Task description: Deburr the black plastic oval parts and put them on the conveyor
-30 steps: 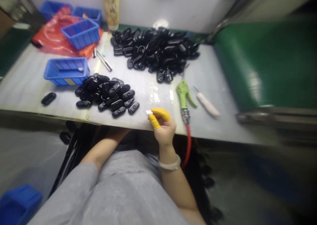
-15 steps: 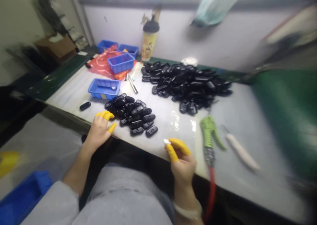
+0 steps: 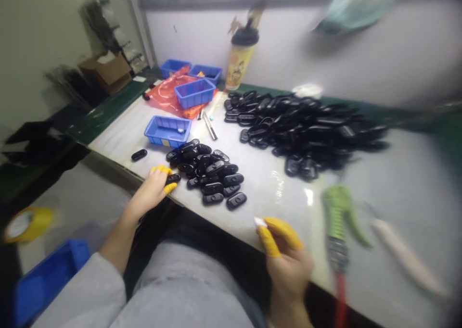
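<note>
My left hand [image 3: 154, 189], yellow covers on its fingertips, grips a black oval plastic piece [image 3: 173, 179] at the table's front edge. Just to its right lies a small heap of similar black oval pieces [image 3: 212, 173], glossy and with a round mark on top. One single black oval piece [image 3: 139, 155] rests apart, to the left. Between the yellow-covered thumb and forefinger of my right hand [image 3: 285, 251], a small white piece [image 3: 259, 222] is pinched above the front edge. Its exact kind I cannot make out.
A large pile of black pieces [image 3: 306, 126] spreads across the back. A blue bin [image 3: 168, 132] stands left of a utility knife [image 3: 210, 126]. Behind are a red plastic bag [image 3: 164, 97] and a lidded cup [image 3: 240, 63]. Right lie a green air gun [image 3: 337, 208] and a pale-handled tool [image 3: 406, 256].
My left hand has closed on a black oval piece at the near side of the heap. My right hand keeps its pinch on the white piece. The camera view has shifted.
</note>
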A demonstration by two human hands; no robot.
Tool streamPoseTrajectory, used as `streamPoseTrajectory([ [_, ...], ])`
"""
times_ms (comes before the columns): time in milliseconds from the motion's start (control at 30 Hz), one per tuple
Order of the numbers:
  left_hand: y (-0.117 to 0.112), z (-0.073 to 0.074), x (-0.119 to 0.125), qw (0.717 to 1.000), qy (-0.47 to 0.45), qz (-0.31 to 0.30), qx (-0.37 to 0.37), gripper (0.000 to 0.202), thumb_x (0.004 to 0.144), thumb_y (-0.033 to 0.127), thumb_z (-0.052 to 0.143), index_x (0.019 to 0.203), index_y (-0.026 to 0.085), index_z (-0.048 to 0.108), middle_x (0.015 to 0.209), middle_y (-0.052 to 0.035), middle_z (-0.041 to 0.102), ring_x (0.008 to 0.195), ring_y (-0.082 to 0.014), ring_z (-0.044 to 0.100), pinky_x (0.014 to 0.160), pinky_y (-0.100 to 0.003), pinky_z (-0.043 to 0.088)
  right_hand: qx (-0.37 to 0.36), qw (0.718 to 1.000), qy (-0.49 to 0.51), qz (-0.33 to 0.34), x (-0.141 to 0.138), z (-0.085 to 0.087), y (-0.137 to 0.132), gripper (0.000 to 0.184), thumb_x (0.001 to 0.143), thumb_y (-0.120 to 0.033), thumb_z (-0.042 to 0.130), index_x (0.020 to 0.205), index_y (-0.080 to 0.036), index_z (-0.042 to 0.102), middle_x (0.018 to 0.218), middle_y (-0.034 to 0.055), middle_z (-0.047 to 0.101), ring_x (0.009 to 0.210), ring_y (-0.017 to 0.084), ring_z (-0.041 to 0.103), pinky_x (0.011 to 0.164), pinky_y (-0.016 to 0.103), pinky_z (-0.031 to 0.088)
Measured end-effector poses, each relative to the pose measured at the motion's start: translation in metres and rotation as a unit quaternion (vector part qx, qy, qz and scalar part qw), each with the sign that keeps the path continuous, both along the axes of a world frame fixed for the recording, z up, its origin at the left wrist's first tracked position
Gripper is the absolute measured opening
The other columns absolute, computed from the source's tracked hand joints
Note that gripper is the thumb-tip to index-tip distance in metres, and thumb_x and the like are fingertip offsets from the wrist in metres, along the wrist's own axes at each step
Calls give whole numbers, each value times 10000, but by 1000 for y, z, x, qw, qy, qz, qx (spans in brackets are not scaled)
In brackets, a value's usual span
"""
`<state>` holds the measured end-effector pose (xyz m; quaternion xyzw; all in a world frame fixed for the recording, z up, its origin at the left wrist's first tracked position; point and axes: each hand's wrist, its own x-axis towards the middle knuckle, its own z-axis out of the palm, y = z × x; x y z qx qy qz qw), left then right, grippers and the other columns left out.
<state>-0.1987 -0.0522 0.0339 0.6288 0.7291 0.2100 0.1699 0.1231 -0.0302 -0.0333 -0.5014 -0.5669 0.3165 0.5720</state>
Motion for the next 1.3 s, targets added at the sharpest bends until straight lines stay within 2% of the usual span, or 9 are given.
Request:
streamPoseTrajectory([
  [100, -15, 4, 19, 935, -352, 19, 33, 336, 854, 409, 644, 1090, 189, 551, 987, -72, 643, 849, -206, 637, 743, -346, 542, -4, 1000, 5, 2, 0, 1, 0, 150, 717, -312, 793, 799, -200, 734, 815, 65, 719, 762, 215, 680, 688, 382, 606],
  [167, -24, 6, 36, 807, -590, 17, 12, 407, 881, 455, 616, 1181, 203, 505, 920, -50, 663, 677, -154, 654, 537, -245, 517, -14, 1000, 8, -4, 0, 0, -1, 160, 709, -316, 800, 796, -198, 735, 816, 65, 718, 766, 219, 679, 699, 391, 602],
  [267, -32, 6, 59, 643, -764, 21, -46, 453, 910, 429, 591, 1282, 196, 476, 876, -38, 670, 594, -133, 667, 411, -182, 484, -33, 999, 12, -14, 2, -3, -2, 169, 702, -319, 808, 803, -203, 739, 830, 59, 718, 784, 226, 677, 742, 415, 591],
  [333, -33, 4, 67, 594, -802, 20, -63, 447, 909, 393, 605, 1291, 193, 490, 901, -43, 677, 635, -151, 694, 403, -183, 514, -43, 999, 18, -15, 3, -5, -3, 162, 703, -307, 811, 813, -210, 742, 841, 52, 716, 797, 224, 674, 761, 413, 582],
  [467, -31, 1, 70, 569, -819, 6, -74, 376, 925, 356, 588, 1264, 204, 533, 924, -44, 683, 673, -164, 715, 420, -193, 556, -44, 999, 25, -19, 1, -7, -4, 157, 704, -273, 815, 831, -211, 746, 849, 48, 715, 797, 206, 670, 752, 377, 578],
  [633, -31, -2, 79, 626, -775, -53, -68, 347, 878, 339, 662, 1198, 221, 596, 969, -40, 669, 773, -174, 721, 539, -228, 605, -15, 1000, 16, 7, -10, 11, -6, 162, 749, -211, 779, 902, -213, 728, 874, 40, 707, 753, 185, 674, 669, 328, 597],
  [800, -32, -1, 93, 866, -477, -152, -11, 303, 828, 195, 722, 1118, 207, 634, 1041, -53, 679, 969, -171, 677, 897, -291, 564, 112, 977, -86, 158, -21, 57, -17, 320, 798, -42, 680, 1051, -237, 682, 981, 44, 685, 867, 174, 682, 742, 296, 612],
  [867, -31, 0, 96, 912, -359, -194, 36, 326, 840, 187, 703, 1153, 209, 616, 1081, -61, 685, 1006, -177, 664, 931, -298, 545, 146, 963, -125, 187, -24, 72, -22, 370, 812, -17, 655, 1117, -226, 653, 1024, 54, 684, 895, 172, 683, 768, 292, 615],
  [1300, -30, 4, 103, 933, -241, -248, 99, 327, 903, 203, 617, 1222, 210, 544, 1089, -62, 699, 988, -164, 683, 897, -260, 561, 206, 937, -180, 217, -25, 78, -24, 375, 839, -8, 615, 1183, -156, 625, 1022, 91, 687, 914, 196, 666, 767, 345, 617],
])
